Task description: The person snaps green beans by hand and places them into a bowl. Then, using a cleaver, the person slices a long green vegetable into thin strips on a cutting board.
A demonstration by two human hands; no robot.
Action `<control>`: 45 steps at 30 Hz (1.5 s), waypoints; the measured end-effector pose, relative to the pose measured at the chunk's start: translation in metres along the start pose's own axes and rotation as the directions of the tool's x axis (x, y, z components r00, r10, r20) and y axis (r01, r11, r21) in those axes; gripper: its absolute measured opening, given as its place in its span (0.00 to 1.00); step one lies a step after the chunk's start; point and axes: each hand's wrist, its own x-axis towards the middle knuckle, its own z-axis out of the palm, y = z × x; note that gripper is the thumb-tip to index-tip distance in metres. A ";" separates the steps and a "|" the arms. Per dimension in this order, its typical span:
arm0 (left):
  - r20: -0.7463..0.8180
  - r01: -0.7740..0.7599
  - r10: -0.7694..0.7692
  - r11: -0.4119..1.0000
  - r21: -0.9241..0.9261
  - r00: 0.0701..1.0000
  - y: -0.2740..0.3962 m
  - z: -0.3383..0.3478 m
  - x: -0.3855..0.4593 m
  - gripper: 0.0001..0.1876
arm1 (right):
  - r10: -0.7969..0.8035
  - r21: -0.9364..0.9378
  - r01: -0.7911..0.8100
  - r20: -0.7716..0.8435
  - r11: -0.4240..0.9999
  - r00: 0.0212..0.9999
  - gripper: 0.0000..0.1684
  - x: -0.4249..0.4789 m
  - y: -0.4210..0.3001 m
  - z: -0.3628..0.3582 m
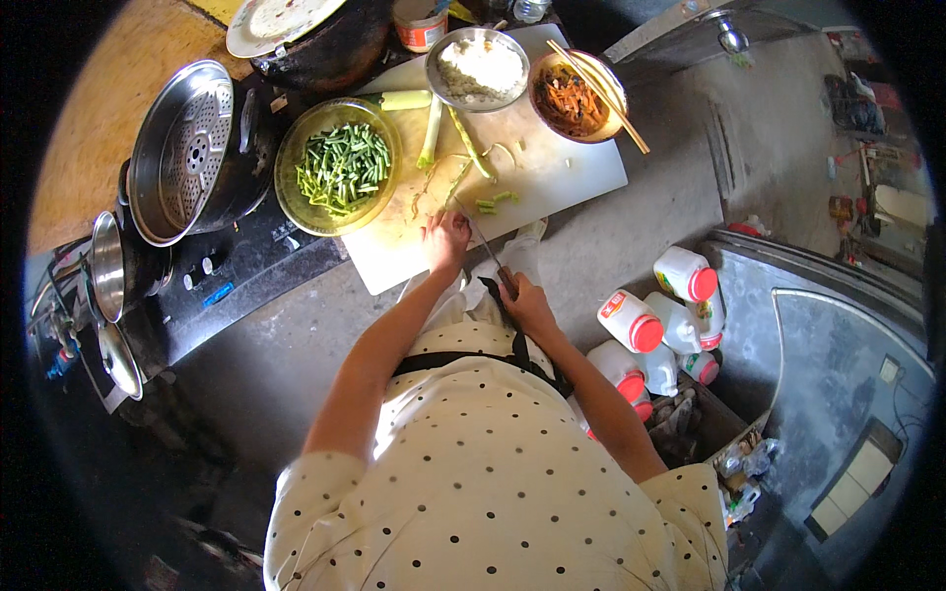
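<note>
My right hand (528, 303) grips the brown handle of a kitchen knife (484, 242), whose blade slants up and left across the near edge of the white cutting board (584, 173). Close beside the blade tip, my left hand (446, 238) has its fingers curled on a thin green stem (457, 182). Short cut green pieces (488, 206) lie right of the blade. Farther back are a longer green stalk (471, 142) and a thick pale-green stalk (429, 134). A yellowish glass bowl (284, 177) with chopped green stems stands left of my left hand.
At the board's back are a metal bowl of white food (480, 70) and a bowl of orange-brown strips (576, 103) with chopsticks (617, 118) across it. A steamer pot (181, 155) stands left. Red-lidded plastic jars (628, 319) crowd the floor at right.
</note>
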 end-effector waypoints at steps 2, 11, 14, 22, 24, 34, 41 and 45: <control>-0.009 0.017 -0.017 0.999 -0.033 1.000 0.003 0.000 0.001 0.09 | -0.042 0.059 0.044 -0.045 0.997 0.998 0.17 -0.001 -0.001 -0.002; -0.006 0.017 -0.017 0.999 -0.036 1.000 0.006 -0.004 0.000 0.06 | -0.010 0.064 0.013 -0.049 0.998 0.999 0.17 -0.005 -0.008 -0.004; -0.004 0.009 -0.010 1.000 -0.027 1.000 0.006 -0.004 0.000 0.07 | -0.018 0.058 0.021 -0.055 0.998 0.998 0.17 -0.004 -0.007 -0.004; 0.022 0.006 -0.005 1.000 -0.025 1.000 0.005 -0.004 -0.001 0.08 | 0.004 0.052 -0.001 -0.046 0.999 0.999 0.17 -0.004 -0.006 -0.003; 0.019 -0.006 0.006 1.000 -0.012 1.000 0.003 -0.003 0.000 0.08 | 0.004 0.028 -0.004 -0.026 1.000 1.000 0.17 -0.003 -0.007 -0.003; -0.089 -0.126 0.121 0.991 -0.041 0.989 -0.002 0.007 0.004 0.08 | 0.014 0.004 -0.014 0.028 1.000 0.999 0.18 0.003 -0.001 0.001; 0.076 -0.166 0.165 0.986 0.005 0.983 0.002 -0.014 -0.003 0.08 | 0.033 -0.110 -0.027 0.052 0.994 0.998 0.21 0.018 -0.010 0.007; -0.001 -0.247 0.248 0.964 -0.098 0.969 -0.020 -0.035 -0.013 0.08 | -0.061 0.033 0.061 0.005 0.998 0.998 0.21 0.020 0.001 0.001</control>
